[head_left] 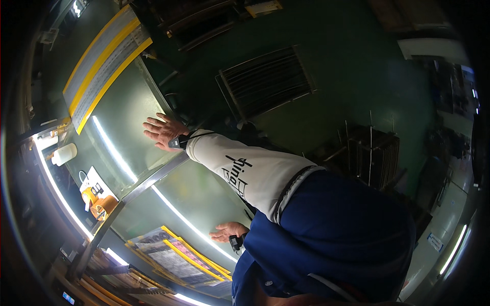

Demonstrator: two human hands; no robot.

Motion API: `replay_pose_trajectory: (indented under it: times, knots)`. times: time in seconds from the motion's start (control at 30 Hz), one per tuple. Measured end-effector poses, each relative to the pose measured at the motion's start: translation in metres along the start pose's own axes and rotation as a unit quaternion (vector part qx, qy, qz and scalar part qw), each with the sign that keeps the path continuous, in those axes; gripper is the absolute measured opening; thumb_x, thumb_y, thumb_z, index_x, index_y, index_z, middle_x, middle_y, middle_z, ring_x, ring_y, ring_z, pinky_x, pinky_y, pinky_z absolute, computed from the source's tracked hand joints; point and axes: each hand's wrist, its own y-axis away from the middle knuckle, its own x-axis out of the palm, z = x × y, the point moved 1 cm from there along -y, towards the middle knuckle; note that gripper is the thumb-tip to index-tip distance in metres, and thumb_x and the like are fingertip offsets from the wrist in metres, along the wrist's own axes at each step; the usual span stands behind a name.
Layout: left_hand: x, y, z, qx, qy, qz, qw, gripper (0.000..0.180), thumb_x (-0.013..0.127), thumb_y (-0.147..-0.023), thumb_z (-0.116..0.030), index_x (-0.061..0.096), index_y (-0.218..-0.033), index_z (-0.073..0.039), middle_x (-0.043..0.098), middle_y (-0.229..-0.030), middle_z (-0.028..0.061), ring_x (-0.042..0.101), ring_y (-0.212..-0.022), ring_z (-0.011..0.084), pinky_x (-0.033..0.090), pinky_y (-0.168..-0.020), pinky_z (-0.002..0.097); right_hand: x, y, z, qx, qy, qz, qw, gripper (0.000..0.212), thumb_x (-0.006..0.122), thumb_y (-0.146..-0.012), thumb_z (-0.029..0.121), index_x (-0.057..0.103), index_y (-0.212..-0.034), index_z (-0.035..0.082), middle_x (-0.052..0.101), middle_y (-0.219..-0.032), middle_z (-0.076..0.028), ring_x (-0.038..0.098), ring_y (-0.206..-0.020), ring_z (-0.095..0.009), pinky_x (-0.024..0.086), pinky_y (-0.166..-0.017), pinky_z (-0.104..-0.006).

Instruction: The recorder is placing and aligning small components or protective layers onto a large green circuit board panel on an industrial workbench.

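A pale greenish, reflective worktop (130, 99) lies in front of me, split by a metal strip (148, 182). My right hand (162, 131) is spread with its fingers apart on or just above the upper panel, near its edge. It holds nothing, and a small black device is strapped at the wrist. Lower down, my left hand (228, 232) reaches over the other panel (189, 188) with fingers stretched out and nothing in them; part of it is hidden by my clothing. Closest to it are yellow-edged printed sheets (178, 255) that overlap each other.
Another yellow-striped sheet (107, 64) lies at the upper left. Along the left side are a white bottle (65, 154), orange-yellow tape rolls (103, 206) and a bright tube light (61, 191). A slatted metal rack (268, 81) and a stack with upright rods (375, 153) stand on the dark green floor.
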Motion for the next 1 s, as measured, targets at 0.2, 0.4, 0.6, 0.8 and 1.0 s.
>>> replay_pose_trajectory:
  times: [0.2,0.4,0.6,0.8,1.0]
  knots:
    - [-0.011,-0.002,-0.003,-0.016,-0.011,0.017,1.000,0.076,0.027,-0.106,-0.070,0.046,-0.158,-0.018,0.045,-0.159,0.0139,0.041,-0.147,0.0379,0.032,-0.122,0.0542,-0.002,-0.002,0.005,-0.011,-0.027,0.011,1.000,0.064,0.059,-0.104,0.043,0.044,-0.159,0.015,0.034,-0.170,-0.009,0.025,-0.160,-0.027,0.014,-0.131,-0.0527]
    - [-0.016,-0.006,-0.003,-0.040,-0.021,0.061,0.997,0.075,0.030,-0.106,-0.068,0.041,-0.161,-0.018,0.040,-0.163,0.0153,0.038,-0.150,0.0383,0.030,-0.123,0.0535,-0.003,-0.004,0.005,-0.021,-0.021,-0.015,0.999,0.064,0.062,-0.102,0.041,0.046,-0.157,0.012,0.035,-0.168,-0.011,0.027,-0.158,-0.029,0.017,-0.130,-0.0537]
    - [-0.023,-0.006,-0.007,-0.025,-0.056,0.096,0.994,0.070,0.035,-0.109,-0.058,0.038,-0.162,-0.012,0.040,-0.164,0.0201,0.042,-0.149,0.0411,0.035,-0.121,0.0538,-0.004,-0.002,0.003,-0.030,-0.007,-0.030,0.999,0.064,0.062,-0.102,0.041,0.046,-0.156,0.011,0.038,-0.167,-0.012,0.029,-0.157,-0.029,0.018,-0.130,-0.0543]
    - [-0.036,-0.008,-0.017,-0.039,-0.050,0.110,0.992,0.069,0.036,-0.110,-0.055,0.036,-0.163,-0.012,0.037,-0.165,0.0206,0.040,-0.149,0.0406,0.036,-0.120,0.0539,-0.014,-0.006,0.009,-0.017,-0.019,-0.009,1.000,0.064,0.061,-0.102,0.041,0.045,-0.157,0.012,0.035,-0.168,-0.011,0.028,-0.158,-0.029,0.017,-0.130,-0.0537]
    - [-0.044,-0.008,-0.025,-0.049,-0.038,0.107,0.992,0.066,0.041,-0.110,-0.050,0.035,-0.163,-0.010,0.036,-0.165,0.0227,0.039,-0.149,0.0414,0.035,-0.121,0.0537,-0.026,-0.006,0.018,-0.003,-0.019,0.013,1.000,0.066,0.061,-0.102,0.041,0.042,-0.159,0.013,0.035,-0.169,-0.012,0.027,-0.158,-0.029,0.017,-0.130,-0.0533]
